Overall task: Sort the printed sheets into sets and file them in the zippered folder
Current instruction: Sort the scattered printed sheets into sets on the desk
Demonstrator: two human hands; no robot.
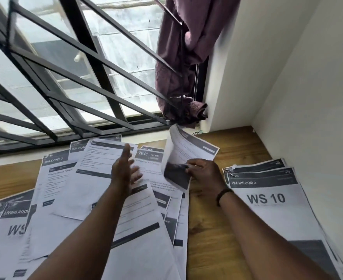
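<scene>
Many printed sheets point(98, 178) with dark header bands lie overlapping across the left and middle of a wooden table point(207, 229). My right hand point(205, 174) pinches the lower corner of one curled sheet point(184, 156) and holds it up off the pile. Just left of that sheet, my left hand point(124, 168) hovers above the spread with straight fingers and holds nothing. A separate stack topped by a sheet reading "WASHROOM 2, WS 10" point(267, 199) lies at the right beside the wall. No zippered folder is in view.
A window with dark metal bars point(75, 77) runs along the table's far edge. A purple curtain point(186, 57) hangs bunched at the corner. White walls point(308, 98) close the right side. A strip of bare wood shows between the two paper groups.
</scene>
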